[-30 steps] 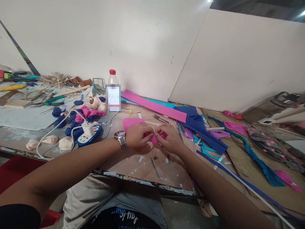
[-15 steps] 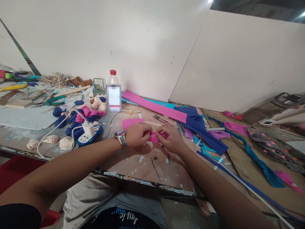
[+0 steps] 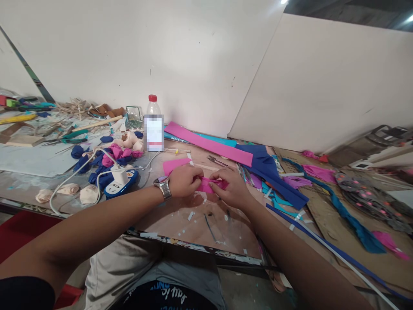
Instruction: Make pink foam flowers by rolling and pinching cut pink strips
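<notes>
Both my hands meet over the middle of the worktable, pinching one pink foam strip [image 3: 209, 185] between them. My left hand [image 3: 183, 181], with a metal wristwatch [image 3: 163, 187] on its wrist, grips the strip's left part; the strip's flat end [image 3: 174, 165] trails out behind that hand. My right hand [image 3: 230, 186] has its fingers curled round the right end, which looks folded or rolled. Both hands hover just above the brown tabletop [image 3: 200, 224].
A blue power strip [image 3: 120, 181] with white cable lies left of my hands, beside blue, pink and cream foam flowers [image 3: 111, 156]. A red-capped bottle [image 3: 153, 125] stands behind. Pink and blue foam sheets [image 3: 258, 165], scissors [image 3: 217, 161] and scraps lie to the right.
My hands have stayed in place, their fingers working the pink strip. The strip's loose flat end has shifted slightly back and left behind my left hand.
</notes>
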A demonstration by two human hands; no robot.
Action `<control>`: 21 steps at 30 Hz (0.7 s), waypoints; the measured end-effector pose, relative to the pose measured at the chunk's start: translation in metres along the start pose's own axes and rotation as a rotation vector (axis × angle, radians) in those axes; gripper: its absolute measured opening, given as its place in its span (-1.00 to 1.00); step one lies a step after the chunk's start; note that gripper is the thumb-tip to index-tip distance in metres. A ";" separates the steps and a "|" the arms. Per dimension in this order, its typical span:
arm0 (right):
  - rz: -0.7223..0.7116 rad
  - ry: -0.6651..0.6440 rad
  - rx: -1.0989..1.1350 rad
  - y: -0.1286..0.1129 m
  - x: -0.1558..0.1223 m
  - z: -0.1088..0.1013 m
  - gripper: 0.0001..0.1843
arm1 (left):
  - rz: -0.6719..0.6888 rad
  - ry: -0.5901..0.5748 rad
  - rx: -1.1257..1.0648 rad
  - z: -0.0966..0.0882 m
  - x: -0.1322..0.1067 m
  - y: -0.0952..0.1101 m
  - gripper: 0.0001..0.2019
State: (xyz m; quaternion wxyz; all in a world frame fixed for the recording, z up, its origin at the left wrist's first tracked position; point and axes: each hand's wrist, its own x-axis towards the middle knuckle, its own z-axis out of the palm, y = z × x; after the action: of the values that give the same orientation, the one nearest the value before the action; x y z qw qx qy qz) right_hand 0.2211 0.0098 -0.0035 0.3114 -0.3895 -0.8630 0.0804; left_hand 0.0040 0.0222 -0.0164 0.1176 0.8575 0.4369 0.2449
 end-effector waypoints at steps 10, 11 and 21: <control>0.003 0.005 0.039 0.003 0.000 0.002 -0.88 | 0.048 -0.022 -0.010 0.000 -0.001 -0.001 -0.84; 0.005 0.009 0.043 0.004 0.000 0.001 -0.88 | 0.044 -0.027 -0.007 0.000 -0.001 -0.001 -0.84; 0.022 0.016 0.013 0.004 0.000 -0.003 -0.90 | -0.082 -0.002 0.092 -0.001 0.004 -0.006 -0.76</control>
State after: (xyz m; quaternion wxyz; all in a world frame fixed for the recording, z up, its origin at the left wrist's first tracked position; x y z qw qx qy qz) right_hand 0.2254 0.0125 -0.0028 0.3200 -0.3976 -0.8556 0.0864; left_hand 0.0013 0.0286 -0.0164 0.0882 0.8436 0.4823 0.2188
